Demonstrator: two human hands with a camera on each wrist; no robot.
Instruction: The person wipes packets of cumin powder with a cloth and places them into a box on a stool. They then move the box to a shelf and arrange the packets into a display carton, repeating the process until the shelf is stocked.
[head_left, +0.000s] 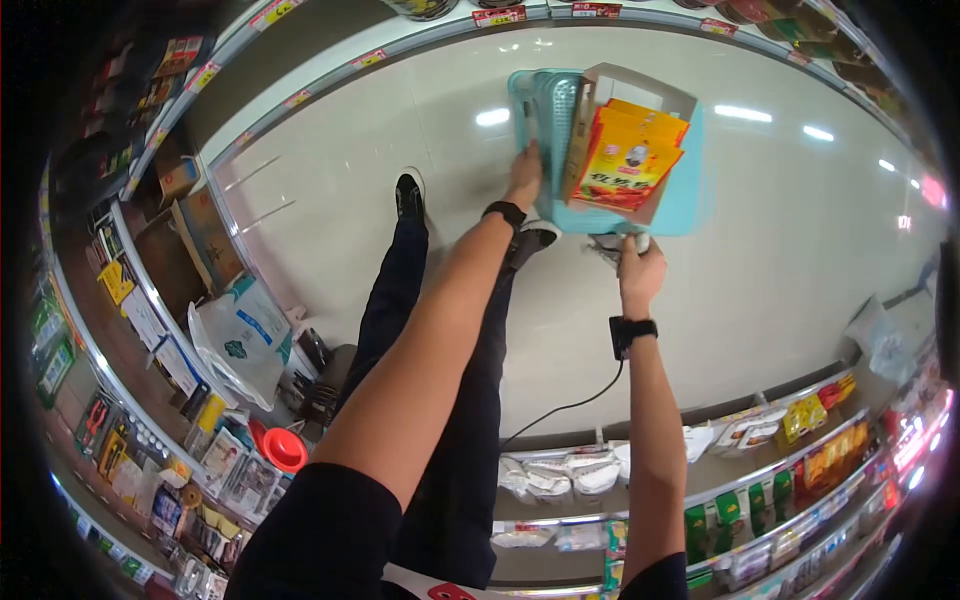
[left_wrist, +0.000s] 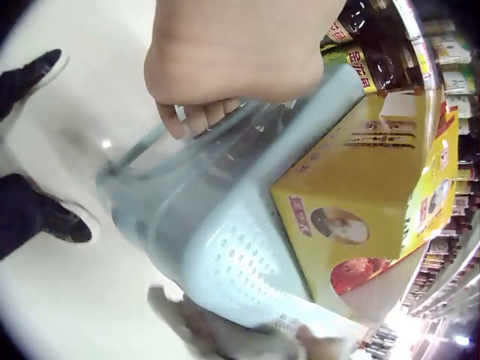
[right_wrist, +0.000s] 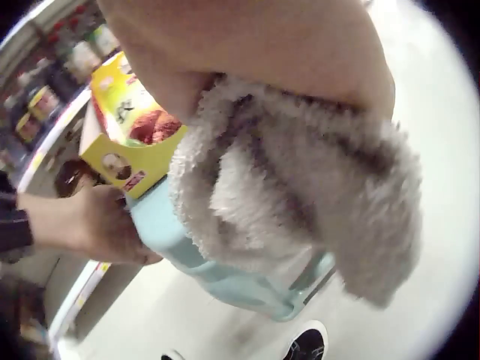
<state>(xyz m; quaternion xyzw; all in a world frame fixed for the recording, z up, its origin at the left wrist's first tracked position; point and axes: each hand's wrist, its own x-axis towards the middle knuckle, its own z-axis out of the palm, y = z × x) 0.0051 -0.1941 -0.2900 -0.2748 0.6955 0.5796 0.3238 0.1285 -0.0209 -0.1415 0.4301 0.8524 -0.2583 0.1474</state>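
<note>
One fluffy, crumpled grey cloth (right_wrist: pixel 300 180)

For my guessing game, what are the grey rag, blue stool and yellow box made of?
Grey rag: maybe microfibre or cotton, matt, with fluffy pile.
Blue stool: likely plastic, slightly shiny, with smooth moulded edges.
Yellow box: probably cardboard, smooth and printed, with thin walls.

You wear short dark sleeves (head_left: pixel 315 525), dark trousers (head_left: pixel 400 275), white-edged black shoes (head_left: pixel 408 198) and black wrist straps (head_left: pixel 637 330), the right one with a black cable (head_left: pixel 575 404).
</note>
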